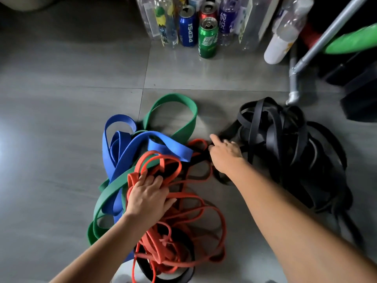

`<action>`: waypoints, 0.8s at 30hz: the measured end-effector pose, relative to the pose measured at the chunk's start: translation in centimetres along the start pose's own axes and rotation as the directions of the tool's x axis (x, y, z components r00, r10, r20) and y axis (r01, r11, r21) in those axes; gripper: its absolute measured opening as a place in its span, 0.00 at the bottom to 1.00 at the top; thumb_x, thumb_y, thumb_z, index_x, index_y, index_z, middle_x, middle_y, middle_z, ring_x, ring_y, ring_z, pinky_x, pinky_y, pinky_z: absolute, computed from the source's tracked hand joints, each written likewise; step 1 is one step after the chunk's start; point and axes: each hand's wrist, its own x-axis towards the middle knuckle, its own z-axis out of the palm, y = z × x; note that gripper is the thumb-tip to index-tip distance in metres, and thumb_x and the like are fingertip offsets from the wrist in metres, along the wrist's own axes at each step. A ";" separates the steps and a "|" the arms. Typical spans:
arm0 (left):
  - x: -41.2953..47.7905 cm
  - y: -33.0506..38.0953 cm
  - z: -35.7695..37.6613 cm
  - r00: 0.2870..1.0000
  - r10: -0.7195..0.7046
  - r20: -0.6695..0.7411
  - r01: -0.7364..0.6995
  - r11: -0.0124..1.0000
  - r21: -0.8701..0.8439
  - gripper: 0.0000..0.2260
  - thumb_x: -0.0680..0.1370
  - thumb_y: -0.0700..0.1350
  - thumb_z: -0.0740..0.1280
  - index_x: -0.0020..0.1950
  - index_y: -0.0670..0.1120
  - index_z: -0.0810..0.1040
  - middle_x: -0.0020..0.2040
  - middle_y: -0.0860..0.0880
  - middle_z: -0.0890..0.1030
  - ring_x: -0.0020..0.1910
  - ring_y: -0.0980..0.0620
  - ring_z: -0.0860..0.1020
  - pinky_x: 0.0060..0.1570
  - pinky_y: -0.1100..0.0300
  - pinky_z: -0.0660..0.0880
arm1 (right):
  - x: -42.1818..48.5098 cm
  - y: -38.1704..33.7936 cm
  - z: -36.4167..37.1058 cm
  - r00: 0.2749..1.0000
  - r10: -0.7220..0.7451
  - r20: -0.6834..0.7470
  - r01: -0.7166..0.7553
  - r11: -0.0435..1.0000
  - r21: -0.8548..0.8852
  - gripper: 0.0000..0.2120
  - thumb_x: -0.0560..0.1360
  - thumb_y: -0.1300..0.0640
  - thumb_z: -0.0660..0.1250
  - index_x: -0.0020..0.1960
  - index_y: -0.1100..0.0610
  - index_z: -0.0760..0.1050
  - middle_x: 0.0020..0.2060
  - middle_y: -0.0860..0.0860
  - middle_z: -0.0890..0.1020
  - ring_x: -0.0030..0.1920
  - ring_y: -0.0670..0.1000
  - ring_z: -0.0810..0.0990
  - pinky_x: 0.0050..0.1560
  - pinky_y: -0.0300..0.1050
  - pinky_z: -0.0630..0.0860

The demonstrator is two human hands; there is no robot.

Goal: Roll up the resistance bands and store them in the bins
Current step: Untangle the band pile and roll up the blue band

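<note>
A tangled heap of resistance bands lies on the grey tiled floor. Wide blue bands (122, 148) and green bands (179, 111) sit at the left and back; thin orange-red bands (183, 217) spread across the front. A separate pile of black bands (285, 144) lies to the right. My left hand (148, 196) rests on the orange-red bands with its fingers spread among the loops. My right hand (224, 153) reaches between the two piles, blurred, and its fingers touch a black strand beside an orange-red loop. Whether it holds that strand is unclear.
Cans (208, 37) and several clear plastic bottles (163, 21) stand at the back. A white bottle (283, 37) leans at the back right beside a grey metal tube frame (295, 78). Dark boxes (359, 99) sit at the far right.
</note>
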 end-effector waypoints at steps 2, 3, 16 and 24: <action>0.0 0.0 0.0 1.000 -0.007 -0.008 0.007 1.000 0.018 0.14 0.62 0.57 0.77 0.31 0.48 0.82 0.39 0.46 0.80 0.39 0.43 0.80 0.59 0.42 0.74 | -0.2 0.3 0.2 0.999 -0.034 0.002 0.034 0.999 0.030 0.20 0.78 0.63 0.54 0.69 0.54 0.64 0.70 0.52 0.64 0.66 0.59 0.69 0.63 0.53 0.65; 0.1 0.2 -0.1 1.000 -0.018 -0.010 0.018 1.000 0.020 0.14 0.62 0.57 0.77 0.31 0.48 0.82 0.39 0.45 0.79 0.39 0.43 0.80 0.59 0.42 0.74 | -0.3 0.3 0.3 1.000 -0.026 0.001 0.026 0.999 0.045 0.20 0.77 0.62 0.56 0.69 0.55 0.62 0.68 0.53 0.68 0.65 0.59 0.70 0.63 0.53 0.65; 0.5 0.9 0.4 0.999 0.011 -0.047 -0.009 0.999 0.045 0.12 0.62 0.58 0.77 0.33 0.50 0.82 0.37 0.47 0.79 0.37 0.45 0.79 0.58 0.42 0.74 | -0.2 -0.3 0.8 0.998 0.044 0.052 -0.051 0.988 0.145 0.21 0.76 0.59 0.61 0.68 0.55 0.62 0.68 0.53 0.69 0.65 0.59 0.70 0.61 0.53 0.68; 0.4 0.2 0.3 0.995 0.081 -0.059 -0.075 0.993 0.090 0.11 0.63 0.57 0.75 0.36 0.51 0.81 0.43 0.52 0.81 0.40 0.49 0.79 0.65 0.39 0.67 | -1.0 3.0 -1.3 1.000 0.024 -0.013 -0.024 1.000 -0.005 0.10 0.79 0.46 0.55 0.47 0.48 0.72 0.53 0.52 0.81 0.58 0.55 0.77 0.58 0.53 0.61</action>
